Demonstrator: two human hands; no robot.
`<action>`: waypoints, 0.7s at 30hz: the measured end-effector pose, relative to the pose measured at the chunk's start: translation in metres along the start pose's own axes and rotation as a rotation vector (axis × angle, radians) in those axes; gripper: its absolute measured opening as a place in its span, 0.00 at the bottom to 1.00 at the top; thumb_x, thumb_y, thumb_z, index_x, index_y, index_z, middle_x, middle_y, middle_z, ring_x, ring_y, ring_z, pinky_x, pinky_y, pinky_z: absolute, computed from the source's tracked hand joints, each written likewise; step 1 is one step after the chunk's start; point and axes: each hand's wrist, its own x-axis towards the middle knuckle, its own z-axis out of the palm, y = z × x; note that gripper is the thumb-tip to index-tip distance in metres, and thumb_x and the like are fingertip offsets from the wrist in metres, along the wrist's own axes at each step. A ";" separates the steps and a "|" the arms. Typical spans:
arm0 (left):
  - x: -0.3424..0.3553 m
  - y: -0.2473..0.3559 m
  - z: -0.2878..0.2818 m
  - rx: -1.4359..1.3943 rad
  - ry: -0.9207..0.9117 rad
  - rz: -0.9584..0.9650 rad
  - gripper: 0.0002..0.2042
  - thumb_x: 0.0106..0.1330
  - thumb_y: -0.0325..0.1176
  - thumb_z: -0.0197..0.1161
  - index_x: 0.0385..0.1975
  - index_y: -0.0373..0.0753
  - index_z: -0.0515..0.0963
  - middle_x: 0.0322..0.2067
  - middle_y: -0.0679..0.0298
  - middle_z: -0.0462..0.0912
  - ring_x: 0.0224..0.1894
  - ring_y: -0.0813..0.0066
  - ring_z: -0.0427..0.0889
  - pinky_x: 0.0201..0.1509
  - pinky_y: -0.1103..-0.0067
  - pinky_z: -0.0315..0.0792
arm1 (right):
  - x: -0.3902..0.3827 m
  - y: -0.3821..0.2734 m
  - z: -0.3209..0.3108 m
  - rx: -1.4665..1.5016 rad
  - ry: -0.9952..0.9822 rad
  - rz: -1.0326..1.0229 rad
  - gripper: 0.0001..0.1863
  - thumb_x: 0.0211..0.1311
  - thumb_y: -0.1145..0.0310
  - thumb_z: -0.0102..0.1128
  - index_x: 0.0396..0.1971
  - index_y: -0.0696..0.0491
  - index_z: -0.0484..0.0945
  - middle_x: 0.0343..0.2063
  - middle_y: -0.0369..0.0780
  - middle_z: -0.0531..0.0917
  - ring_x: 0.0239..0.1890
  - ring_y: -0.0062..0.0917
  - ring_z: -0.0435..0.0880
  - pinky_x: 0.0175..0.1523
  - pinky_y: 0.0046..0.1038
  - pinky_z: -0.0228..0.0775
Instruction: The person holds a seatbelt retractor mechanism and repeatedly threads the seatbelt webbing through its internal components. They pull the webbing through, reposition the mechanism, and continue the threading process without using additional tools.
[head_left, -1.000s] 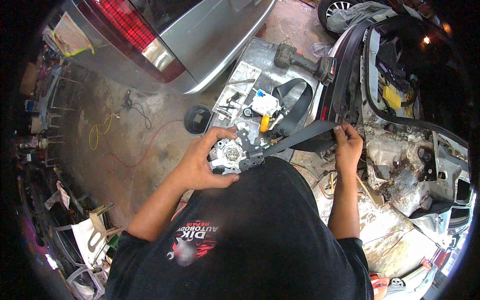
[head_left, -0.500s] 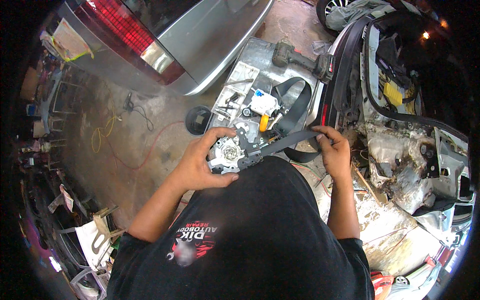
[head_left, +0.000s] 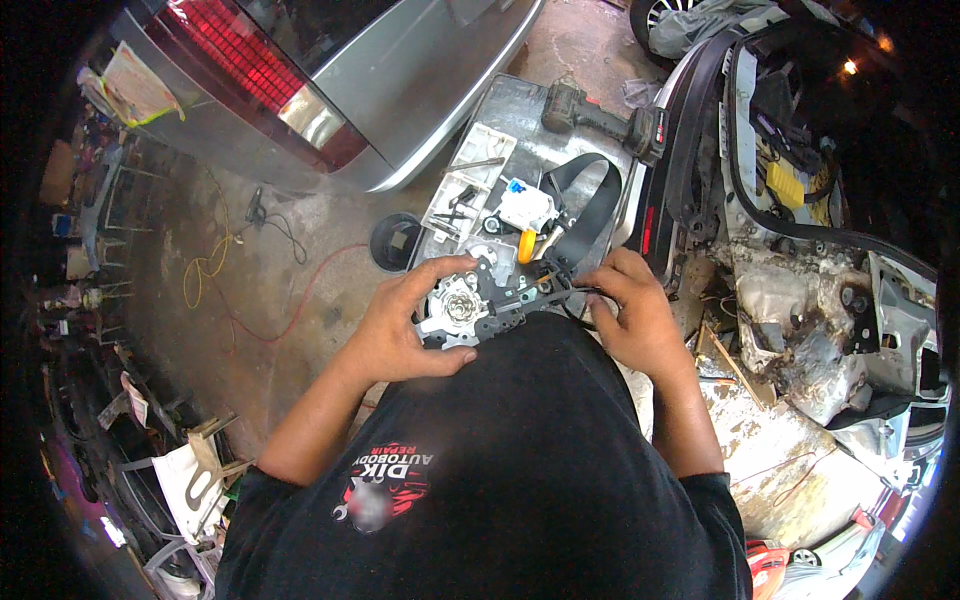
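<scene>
A metal seat belt retractor (head_left: 461, 308) with a round spiral part facing up is gripped along its left side by my left hand (head_left: 405, 318), thumb below and fingers above. Black belt webbing (head_left: 588, 232) leaves its right side, passes to my right hand (head_left: 628, 308) and loops up onto the tabletop. My right hand pinches the webbing edge-on, close to the retractor. Just beyond lies a white plastic mechanism (head_left: 527, 205) with a blue piece and a yellow-orange tab (head_left: 527, 246).
A cordless power tool (head_left: 605, 120) lies on the worktable (head_left: 505, 112) behind a white parts tray (head_left: 470, 180). A dark bucket (head_left: 396, 242) stands at the table's left. A grey car (head_left: 410, 90) is at upper left; a stripped car body (head_left: 790, 300) is on the right.
My right hand has moved left toward the retractor, and the stretch of webbing between them is shorter and turned edge-on. My left hand has stayed in place on the retractor.
</scene>
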 end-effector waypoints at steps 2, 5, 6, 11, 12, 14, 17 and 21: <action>0.001 0.000 0.000 -0.007 0.000 0.000 0.48 0.45 0.36 0.86 0.73 0.38 0.76 0.62 0.54 0.86 0.65 0.60 0.86 0.72 0.67 0.75 | 0.005 -0.016 -0.001 -0.021 -0.028 -0.045 0.11 0.62 0.73 0.75 0.45 0.53 0.89 0.44 0.46 0.82 0.53 0.47 0.83 0.60 0.46 0.77; 0.004 0.006 -0.002 -0.007 0.001 0.003 0.45 0.47 0.34 0.87 0.72 0.42 0.77 0.61 0.52 0.88 0.63 0.58 0.89 0.69 0.67 0.78 | 0.010 -0.029 0.007 -0.100 -0.038 -0.116 0.11 0.62 0.68 0.78 0.43 0.52 0.90 0.43 0.45 0.80 0.51 0.45 0.83 0.57 0.45 0.78; 0.004 0.005 -0.001 0.001 0.001 0.014 0.45 0.46 0.35 0.87 0.71 0.40 0.77 0.63 0.52 0.87 0.65 0.57 0.88 0.71 0.66 0.77 | 0.011 -0.029 0.009 -0.120 -0.040 -0.128 0.11 0.61 0.67 0.79 0.42 0.52 0.90 0.43 0.45 0.80 0.51 0.45 0.83 0.56 0.44 0.78; 0.000 -0.001 -0.001 0.012 0.008 0.033 0.44 0.45 0.36 0.87 0.68 0.38 0.77 0.68 0.49 0.84 0.72 0.53 0.83 0.76 0.64 0.74 | 0.015 -0.022 0.011 -0.150 -0.047 -0.134 0.08 0.62 0.66 0.79 0.37 0.52 0.90 0.41 0.43 0.80 0.50 0.43 0.82 0.54 0.43 0.78; -0.001 -0.002 -0.001 0.006 0.011 0.031 0.44 0.45 0.35 0.87 0.68 0.37 0.77 0.69 0.48 0.84 0.73 0.53 0.83 0.76 0.64 0.74 | 0.015 -0.022 0.012 -0.138 -0.048 -0.129 0.08 0.62 0.66 0.79 0.36 0.52 0.89 0.41 0.43 0.80 0.49 0.44 0.82 0.54 0.44 0.78; 0.001 -0.002 0.000 -0.007 0.009 0.029 0.43 0.45 0.34 0.87 0.66 0.37 0.77 0.70 0.46 0.83 0.74 0.52 0.82 0.77 0.63 0.73 | 0.011 -0.020 0.010 -0.114 -0.045 -0.113 0.08 0.62 0.66 0.79 0.36 0.53 0.89 0.41 0.44 0.81 0.49 0.44 0.83 0.53 0.45 0.77; 0.001 -0.006 0.000 -0.020 0.006 0.054 0.42 0.45 0.33 0.87 0.65 0.37 0.77 0.70 0.44 0.83 0.76 0.52 0.80 0.78 0.63 0.72 | 0.008 0.010 0.009 -0.201 0.124 -0.089 0.08 0.62 0.67 0.79 0.36 0.53 0.88 0.40 0.45 0.82 0.47 0.45 0.84 0.50 0.47 0.77; -0.004 -0.009 0.000 -0.054 0.021 0.038 0.42 0.46 0.34 0.88 0.65 0.36 0.76 0.70 0.44 0.82 0.76 0.54 0.80 0.79 0.64 0.71 | 0.007 0.049 -0.023 -0.213 0.347 0.102 0.03 0.67 0.73 0.73 0.36 0.57 0.90 0.33 0.47 0.82 0.39 0.46 0.85 0.46 0.44 0.77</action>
